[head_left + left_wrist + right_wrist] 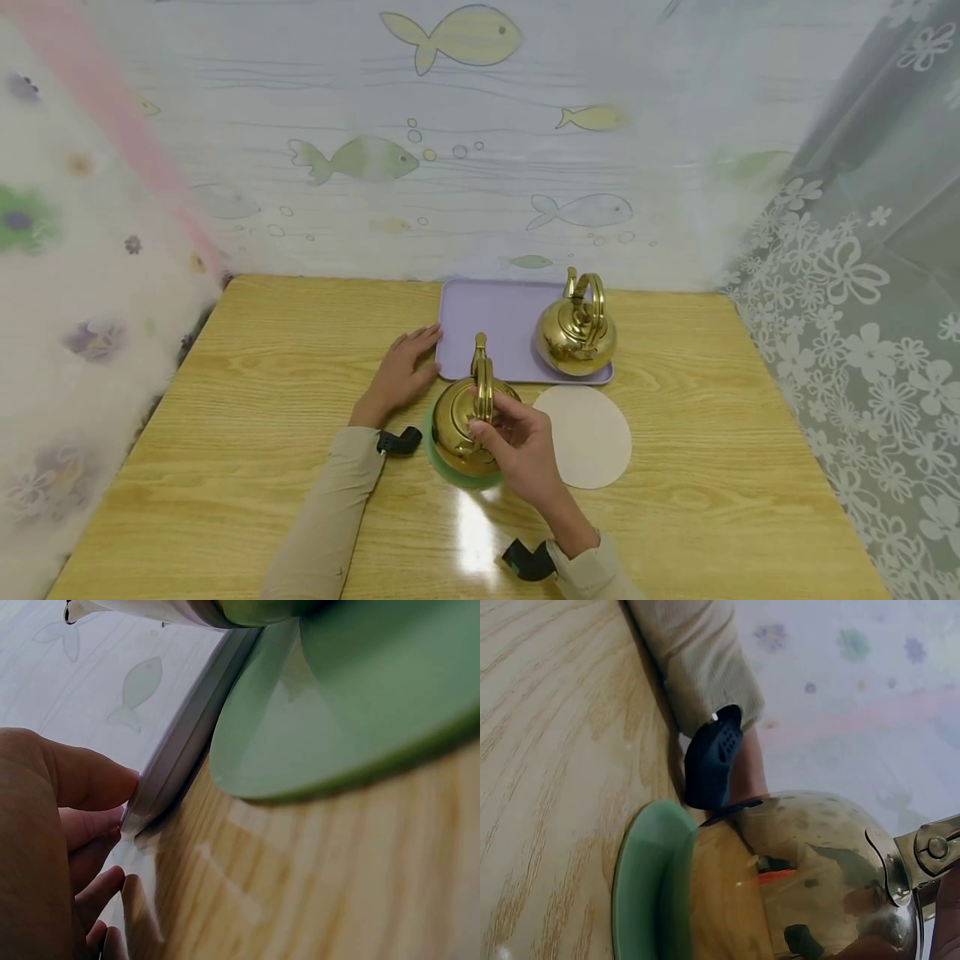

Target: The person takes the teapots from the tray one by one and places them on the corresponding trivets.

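Note:
A shiny gold kettle [456,421] stands close over a round green mat [441,471]. My right hand [528,450] holds its arched handle [485,387], the thumb on the near side. In the right wrist view the kettle's rounded body [817,870] mirrors the table, and the green mat [649,892] shows at its base. My left hand [401,375] lies at the left edge of a lilac tray [487,325]; thumb and fingertips touch its rim [161,776] in the left wrist view. On the tray's right side sits a second gold kettle [576,337].
A round cream mat [585,437] lies to the right of the green one, just in front of the tray. The wooden table [720,467] meets a fish-patterned curtain [480,167] at the back, with a floral lace curtain [885,350] along the right.

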`<state>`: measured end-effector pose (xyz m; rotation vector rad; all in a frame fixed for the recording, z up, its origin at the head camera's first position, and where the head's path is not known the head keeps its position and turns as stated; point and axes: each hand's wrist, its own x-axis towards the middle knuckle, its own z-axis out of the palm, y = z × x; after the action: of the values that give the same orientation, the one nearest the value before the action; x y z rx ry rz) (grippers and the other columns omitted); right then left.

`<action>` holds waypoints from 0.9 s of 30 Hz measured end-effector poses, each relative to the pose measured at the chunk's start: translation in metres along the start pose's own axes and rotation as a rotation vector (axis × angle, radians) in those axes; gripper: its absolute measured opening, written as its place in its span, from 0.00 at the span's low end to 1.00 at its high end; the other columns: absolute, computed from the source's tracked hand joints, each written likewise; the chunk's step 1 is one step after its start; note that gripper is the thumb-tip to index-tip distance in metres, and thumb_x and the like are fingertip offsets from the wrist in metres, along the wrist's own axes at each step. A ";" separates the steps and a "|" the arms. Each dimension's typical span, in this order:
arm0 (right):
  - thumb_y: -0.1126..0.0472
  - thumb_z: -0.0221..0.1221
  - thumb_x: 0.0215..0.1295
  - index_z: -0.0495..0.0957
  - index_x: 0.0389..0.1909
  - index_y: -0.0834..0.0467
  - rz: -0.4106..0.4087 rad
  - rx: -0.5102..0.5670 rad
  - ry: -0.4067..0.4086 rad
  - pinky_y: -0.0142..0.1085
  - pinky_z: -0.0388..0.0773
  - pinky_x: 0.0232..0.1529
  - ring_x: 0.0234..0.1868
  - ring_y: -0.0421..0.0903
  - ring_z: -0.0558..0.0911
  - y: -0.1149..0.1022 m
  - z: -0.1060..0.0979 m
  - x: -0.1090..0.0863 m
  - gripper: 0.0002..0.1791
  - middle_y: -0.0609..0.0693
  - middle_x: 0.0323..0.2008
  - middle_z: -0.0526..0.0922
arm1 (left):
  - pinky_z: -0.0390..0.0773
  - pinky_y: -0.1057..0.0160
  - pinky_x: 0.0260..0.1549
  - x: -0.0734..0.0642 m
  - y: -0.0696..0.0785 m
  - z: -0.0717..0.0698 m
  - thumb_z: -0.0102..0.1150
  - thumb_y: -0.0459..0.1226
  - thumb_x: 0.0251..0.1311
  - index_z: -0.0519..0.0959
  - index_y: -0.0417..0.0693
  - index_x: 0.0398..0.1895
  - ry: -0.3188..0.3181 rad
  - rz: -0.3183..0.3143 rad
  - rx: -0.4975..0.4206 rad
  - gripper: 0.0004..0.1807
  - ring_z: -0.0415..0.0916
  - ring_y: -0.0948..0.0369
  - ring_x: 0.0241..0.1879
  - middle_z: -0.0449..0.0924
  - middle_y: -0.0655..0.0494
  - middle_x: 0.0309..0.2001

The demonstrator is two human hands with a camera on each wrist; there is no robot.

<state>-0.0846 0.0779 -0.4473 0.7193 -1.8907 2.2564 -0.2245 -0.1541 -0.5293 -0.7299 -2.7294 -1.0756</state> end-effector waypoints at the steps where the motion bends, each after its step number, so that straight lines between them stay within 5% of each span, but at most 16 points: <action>1: 0.73 0.61 0.67 0.73 0.60 0.80 0.001 0.003 -0.002 0.26 0.84 0.36 0.39 0.35 0.83 0.000 0.000 0.000 0.23 0.72 0.46 0.83 | 0.48 0.41 0.77 0.000 0.000 0.000 0.57 0.40 0.64 0.68 0.38 0.73 -0.001 0.002 0.000 0.34 0.59 0.43 0.75 0.66 0.45 0.75; 10: 0.73 0.59 0.69 0.74 0.58 0.80 0.048 0.013 -0.046 0.28 0.84 0.41 0.42 0.36 0.84 -0.005 -0.001 -0.001 0.20 0.70 0.45 0.83 | 0.47 0.41 0.78 -0.002 -0.001 0.000 0.56 0.40 0.65 0.68 0.39 0.74 0.002 -0.008 -0.006 0.33 0.58 0.44 0.76 0.65 0.45 0.75; 14: 0.72 0.59 0.70 0.76 0.58 0.77 0.087 -0.072 -0.048 0.32 0.86 0.40 0.42 0.37 0.84 -0.012 -0.002 -0.002 0.19 0.74 0.45 0.82 | 0.46 0.41 0.78 -0.001 -0.001 0.000 0.55 0.40 0.65 0.68 0.40 0.74 0.000 -0.009 -0.001 0.33 0.58 0.45 0.76 0.65 0.46 0.76; 21: 0.69 0.61 0.70 0.79 0.59 0.69 0.085 -0.290 -0.053 0.38 0.88 0.43 0.44 0.40 0.86 -0.023 -0.004 -0.009 0.19 0.63 0.46 0.87 | 0.47 0.41 0.78 0.000 -0.002 0.001 0.56 0.40 0.65 0.68 0.40 0.74 -0.006 -0.004 0.000 0.34 0.58 0.45 0.76 0.65 0.46 0.76; 27: 0.69 0.60 0.70 0.79 0.60 0.65 0.063 -0.342 -0.059 0.40 0.87 0.50 0.48 0.46 0.88 -0.030 -0.007 -0.020 0.18 0.58 0.48 0.88 | 0.47 0.41 0.78 -0.001 -0.001 0.000 0.55 0.41 0.65 0.67 0.39 0.74 -0.005 0.001 0.005 0.34 0.58 0.44 0.76 0.65 0.45 0.75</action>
<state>-0.0580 0.0955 -0.4291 0.6874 -2.2754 1.8862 -0.2247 -0.1551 -0.5306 -0.7336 -2.7348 -1.0683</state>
